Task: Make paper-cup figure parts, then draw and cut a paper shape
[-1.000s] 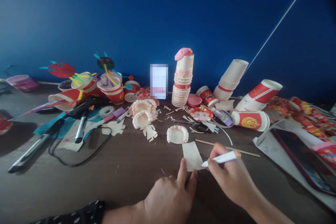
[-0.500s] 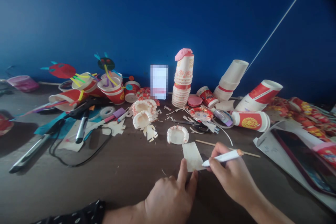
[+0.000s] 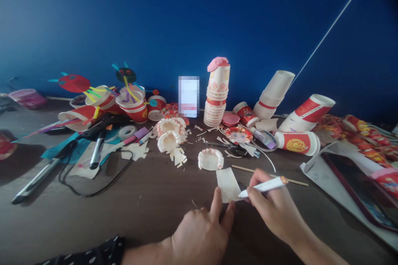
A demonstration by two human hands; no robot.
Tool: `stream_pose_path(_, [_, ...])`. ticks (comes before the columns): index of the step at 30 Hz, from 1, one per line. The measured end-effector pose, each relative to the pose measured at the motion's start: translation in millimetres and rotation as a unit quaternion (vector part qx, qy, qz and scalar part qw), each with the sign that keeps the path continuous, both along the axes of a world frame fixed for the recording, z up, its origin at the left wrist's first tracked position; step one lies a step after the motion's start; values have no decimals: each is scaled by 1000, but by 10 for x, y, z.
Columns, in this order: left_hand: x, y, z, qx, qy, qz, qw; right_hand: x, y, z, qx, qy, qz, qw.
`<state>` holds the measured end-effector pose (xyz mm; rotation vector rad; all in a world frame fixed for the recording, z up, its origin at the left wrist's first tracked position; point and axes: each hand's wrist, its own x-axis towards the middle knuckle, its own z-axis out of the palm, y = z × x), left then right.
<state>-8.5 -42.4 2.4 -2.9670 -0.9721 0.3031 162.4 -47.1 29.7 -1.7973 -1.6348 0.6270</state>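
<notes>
Two hands are near. The left hand (image 3: 200,232) is part open, with two fingers down by the low edge of one small piece of paper (image 3: 228,184). The right hand (image 3: 273,211) is closed round one white pen (image 3: 264,185) — its tip is at the paper's right side, low down. The paper lies flat on the dark table (image 3: 158,190), in front of one cup piece with a curled rim (image 3: 210,160).

One second ago, less of the pen's orange end showed; the paper and the left hand look the same.

One thin stick (image 3: 248,169) lies behind the right hand, and the hand and pen hide part of it. To the right, one phone (image 3: 360,186) rests on white paper (image 3: 317,163). Farther back are two more curled cup pieces (image 3: 168,141), side by side and touching, and one roll of tape (image 3: 126,132). Past them stand one tall cup stack (image 3: 217,95) and two leaning cup stacks (image 3: 273,95). One bright, blurry screen (image 3: 188,97) is near the blue wall (image 3: 186,20).
</notes>
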Motion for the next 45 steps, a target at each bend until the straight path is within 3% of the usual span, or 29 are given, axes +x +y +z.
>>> stream_pose_path(11, [12, 14, 39, -21, 16, 2, 1000, -1, -12, -7, -4, -29, 16, 999])
stream_pose_path(20, [1, -9, 21, -10, 10, 6, 1000, 20, 14, -29, -24, -69, -17, 997])
stream_pose_path(45, [0, -8, 34, -8, 13, 5, 1000, 13, 13, -24, -11, -48, -13, 999])
